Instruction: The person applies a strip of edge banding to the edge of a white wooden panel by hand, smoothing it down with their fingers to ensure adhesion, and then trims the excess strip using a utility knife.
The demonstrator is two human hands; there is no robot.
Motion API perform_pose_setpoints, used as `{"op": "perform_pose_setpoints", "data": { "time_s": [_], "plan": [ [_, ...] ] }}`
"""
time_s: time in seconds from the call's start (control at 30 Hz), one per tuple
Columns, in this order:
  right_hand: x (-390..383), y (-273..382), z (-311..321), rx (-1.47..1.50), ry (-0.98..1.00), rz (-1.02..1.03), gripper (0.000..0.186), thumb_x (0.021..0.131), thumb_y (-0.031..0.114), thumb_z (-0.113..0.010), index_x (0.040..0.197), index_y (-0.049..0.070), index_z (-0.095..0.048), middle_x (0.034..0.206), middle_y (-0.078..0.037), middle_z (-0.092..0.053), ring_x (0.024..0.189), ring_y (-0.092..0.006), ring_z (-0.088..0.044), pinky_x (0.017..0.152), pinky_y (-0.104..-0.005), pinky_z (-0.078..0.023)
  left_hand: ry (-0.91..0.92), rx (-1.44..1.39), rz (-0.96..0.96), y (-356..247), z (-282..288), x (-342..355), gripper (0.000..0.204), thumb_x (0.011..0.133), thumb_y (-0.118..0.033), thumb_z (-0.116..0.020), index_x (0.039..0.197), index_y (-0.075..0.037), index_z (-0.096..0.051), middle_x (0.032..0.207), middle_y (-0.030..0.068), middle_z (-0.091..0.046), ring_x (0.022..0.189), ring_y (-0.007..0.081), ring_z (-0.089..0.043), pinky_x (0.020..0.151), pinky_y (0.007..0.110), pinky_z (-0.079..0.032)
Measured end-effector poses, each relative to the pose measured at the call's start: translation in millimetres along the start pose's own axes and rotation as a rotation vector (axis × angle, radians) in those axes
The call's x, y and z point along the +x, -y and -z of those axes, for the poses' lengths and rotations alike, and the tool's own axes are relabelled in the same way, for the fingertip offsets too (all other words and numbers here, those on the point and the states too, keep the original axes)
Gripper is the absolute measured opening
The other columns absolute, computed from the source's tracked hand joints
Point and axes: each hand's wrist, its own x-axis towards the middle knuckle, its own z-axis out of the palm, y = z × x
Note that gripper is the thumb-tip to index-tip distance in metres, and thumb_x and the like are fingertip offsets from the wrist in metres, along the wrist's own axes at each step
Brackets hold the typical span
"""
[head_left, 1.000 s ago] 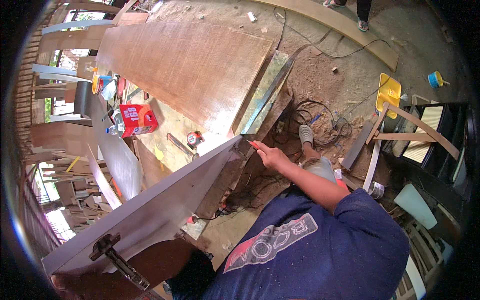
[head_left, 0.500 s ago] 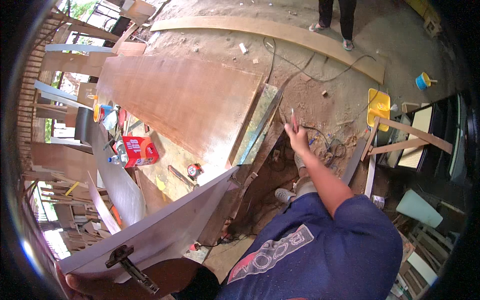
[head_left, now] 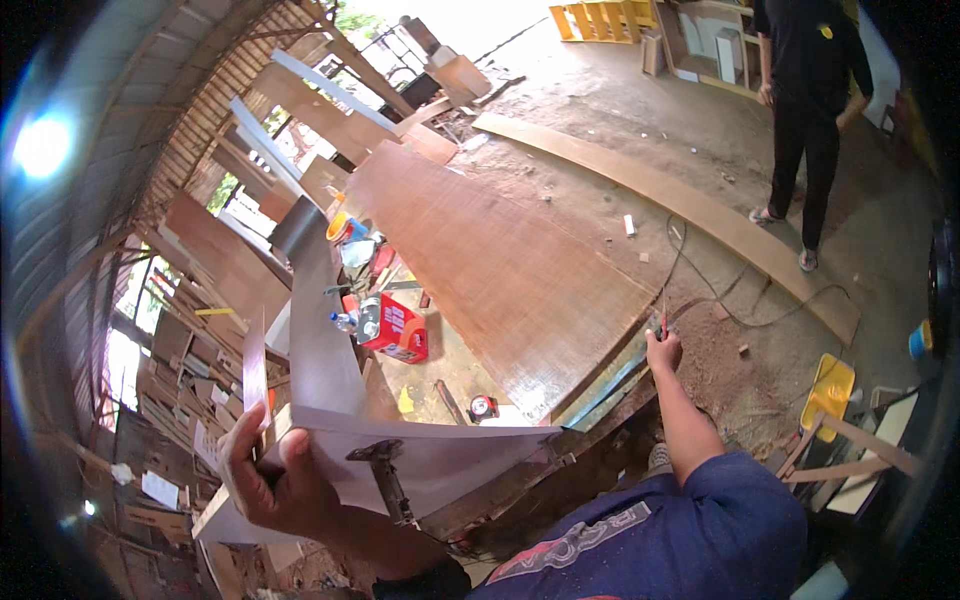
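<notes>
My left hand grips the near end of a pale grey board with a dark metal clamp on it, held over the workbench edge. My right hand is stretched out ahead, closed on a thin red-handled tool that points up. It hovers beside the end of a large brown varnished panel lying on the bench.
A red carton, a plastic bottle and a red tape measure lie on the bench. A long plank and cables lie on the dusty floor. A person in black stands far right. A yellow container sits at right.
My view has tilted up and left. My right hand moved forward from the board's corner and now holds the tool upright. My left hand has come into view on the board.
</notes>
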Motion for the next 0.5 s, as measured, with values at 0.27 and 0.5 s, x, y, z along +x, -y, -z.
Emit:
{"op": "perform_pose_setpoints", "data": {
  "time_s": [0.27,0.5],
  "plan": [
    [-52.7,79.4,31.7,0.176,-0.007,0.347,0.032,0.083,0.027,-0.083,0.084,0.002,-0.064,0.076,-0.021,-0.069,0.076,-0.0440,-0.070,0.070,-0.0536,-0.053,0.041,0.061,-0.043,-2.6,-10.9,11.0,0.051,0.080,-0.045,-0.093,0.107,-0.004,-0.078,0.098,0.0085,-0.076,0.089,0.0246,-0.070,0.080,0.035,-0.057],
    [-123.2,156.7,68.9,0.342,0.029,0.544,0.026,0.085,0.021,-0.079,0.086,0.002,-0.062,0.067,-0.017,-0.062,0.068,-0.0415,-0.067,0.064,-0.0507,-0.051,0.112,0.074,-0.061,-6.8,-9.6,15.8,0.045,0.085,-0.036,-0.092,0.113,-0.004,-0.078,0.104,0.0073,-0.076,0.096,0.0206,-0.068,0.089,0.034,-0.054]
  ]
}}
